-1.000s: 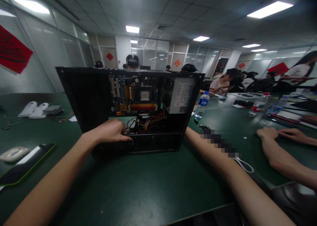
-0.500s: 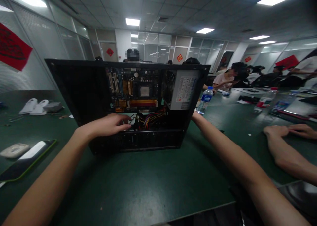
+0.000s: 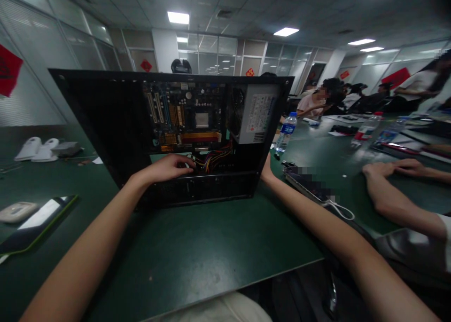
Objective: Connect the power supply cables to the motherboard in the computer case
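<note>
An open black computer case [image 3: 218, 185] stands upright on the green table [image 3: 211, 247]. Inside it are a motherboard [image 3: 211, 98], a silver power supply [image 3: 258, 115] at the upper right and a bundle of coloured cables [image 3: 214, 160]. My left hand [image 3: 172, 166] reaches into the lower part of the case, its fingers bent beside the cables; whether they grip anything is hidden. At the case's right side, my right hand [image 3: 268, 170] rests against the outer edge, most of its fingers out of sight behind it.
A water bottle [image 3: 286, 131] and a dark device with a white cord [image 3: 306, 183] are right of the case. Another person's hands [image 3: 394, 169] rest farther right. At left lie a phone [image 3: 42, 221], a beige object [image 3: 17, 212] and white items [image 3: 37, 149].
The view has shifted, and the case appears slightly higher and farther left. My left hand has moved right toward the cables. My right hand is lower along the case's side, and the dark device is now visible.
</note>
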